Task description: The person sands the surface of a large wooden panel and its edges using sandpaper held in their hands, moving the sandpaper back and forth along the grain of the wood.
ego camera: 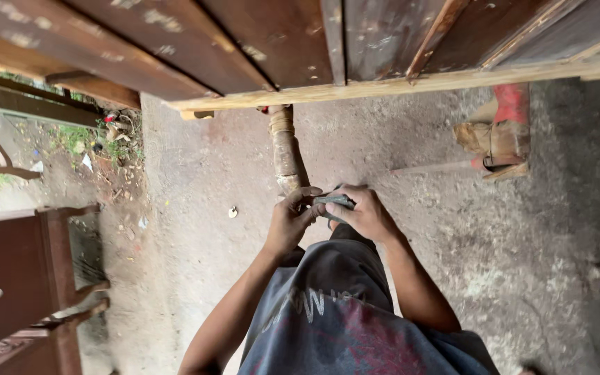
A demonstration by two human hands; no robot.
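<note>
seen from above, a person in a faded grey printed shirt (342,319) brings both hands together in front of the waist over a small, flat grey piece (335,202), possibly folded abrasive paper, though it is too small to tell. the left hand (291,221) curls its fingers (307,196) onto one end; the right hand (366,212) closes its fingers around the other, hiding most of it. just beyond, a worn, tape-wrapped pole (285,149) runs up under a dark wooden door panel (279,42) edged with pale timber. on the dusty ground (210,180) lie a small white scrap (232,212) and, to the right, a red-and-tan tool (498,135). a carved wooden chair (22,278) stands at left.
</note>
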